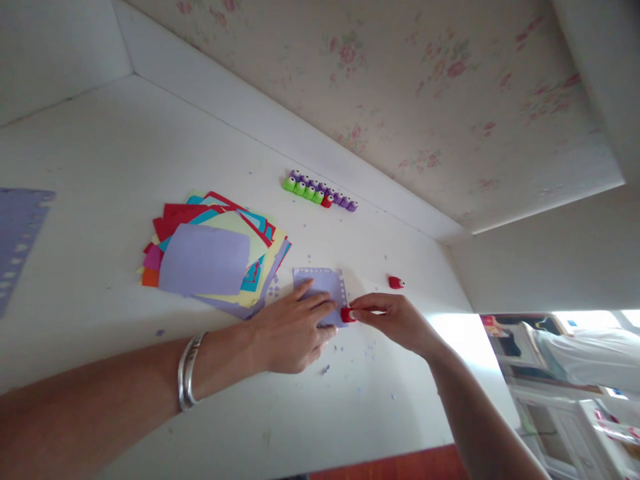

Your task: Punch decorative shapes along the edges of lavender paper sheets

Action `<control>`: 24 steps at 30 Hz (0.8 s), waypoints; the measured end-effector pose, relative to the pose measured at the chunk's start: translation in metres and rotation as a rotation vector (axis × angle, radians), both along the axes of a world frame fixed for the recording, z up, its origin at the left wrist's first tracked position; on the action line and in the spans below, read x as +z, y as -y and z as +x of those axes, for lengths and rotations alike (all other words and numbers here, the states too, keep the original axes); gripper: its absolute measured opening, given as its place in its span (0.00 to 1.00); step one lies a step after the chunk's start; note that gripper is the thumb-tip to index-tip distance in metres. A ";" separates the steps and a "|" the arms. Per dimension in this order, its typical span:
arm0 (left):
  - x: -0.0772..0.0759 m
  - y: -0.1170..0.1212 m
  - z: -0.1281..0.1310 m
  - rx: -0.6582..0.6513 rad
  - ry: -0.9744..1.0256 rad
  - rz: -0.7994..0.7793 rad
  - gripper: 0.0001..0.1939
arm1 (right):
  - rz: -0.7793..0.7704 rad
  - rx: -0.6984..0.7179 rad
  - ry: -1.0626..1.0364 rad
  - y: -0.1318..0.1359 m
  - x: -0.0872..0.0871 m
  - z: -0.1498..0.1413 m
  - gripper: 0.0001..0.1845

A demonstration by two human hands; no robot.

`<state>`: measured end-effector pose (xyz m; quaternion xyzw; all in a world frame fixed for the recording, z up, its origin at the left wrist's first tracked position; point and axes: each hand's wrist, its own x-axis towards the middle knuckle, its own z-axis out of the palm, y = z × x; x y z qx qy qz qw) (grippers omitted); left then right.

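A small purple paper sheet [320,279] lies on the white table, with a row of punched holes along its far and right edges. My left hand [295,327] rests flat over it, fingers spread. At the sheet's right edge, a red craft punch [346,315] with a white button sits between the thumb and fingers of my right hand [387,317]. Part of the paper is hidden under my left hand. Little purple paper bits [325,369] are scattered around the sheet.
To the left is a stack of coloured papers [205,260]. Green and purple punches [310,192] with one red one stand in rows near the back wall. Another red punch [397,283] lies to the right. A larger purple sheet [20,233] is at far left.
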<state>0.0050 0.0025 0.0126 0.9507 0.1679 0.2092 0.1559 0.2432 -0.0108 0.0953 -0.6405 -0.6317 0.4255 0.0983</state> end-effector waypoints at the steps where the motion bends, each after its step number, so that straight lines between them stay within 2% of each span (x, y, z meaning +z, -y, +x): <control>1: 0.000 0.000 0.000 0.000 0.000 -0.002 0.17 | 0.001 0.002 0.005 0.000 0.000 0.000 0.09; 24: 0.001 0.000 0.000 -0.011 -0.005 -0.029 0.17 | -0.103 -0.009 0.051 -0.002 -0.002 0.001 0.09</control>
